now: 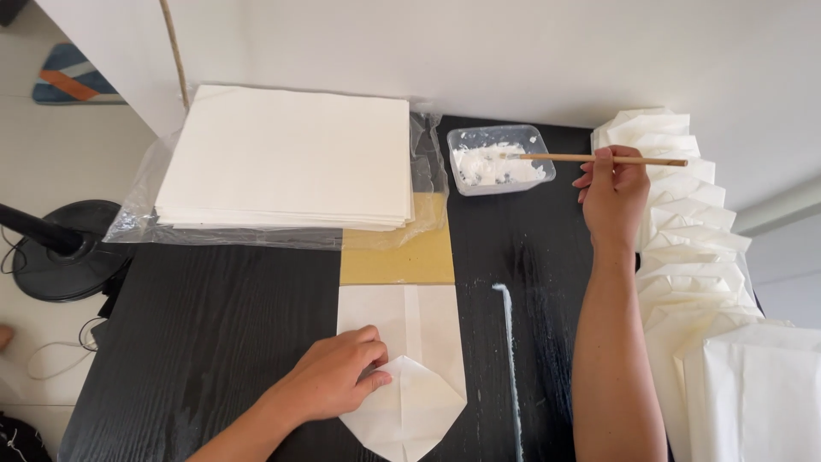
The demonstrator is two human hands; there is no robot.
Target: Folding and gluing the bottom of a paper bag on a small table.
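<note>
My left hand [335, 376] presses flat on a folded white paper bag piece [410, 359] lying on the black table [214, 334]; its lower end is folded into a point. My right hand [612, 195] holds a thin wooden stick [599, 159] whose tip dips into a clear plastic tub of white paste [498, 160] at the back of the table. A white smear of paste [506, 325] runs down the table between my arms.
A thick stack of white paper sheets [286, 154] rests on a clear plastic wrap at back left, over a tan card [402, 257]. A fanned row of folded white bags [693, 248] lines the right edge. A black stand base [60, 248] sits on the floor, left.
</note>
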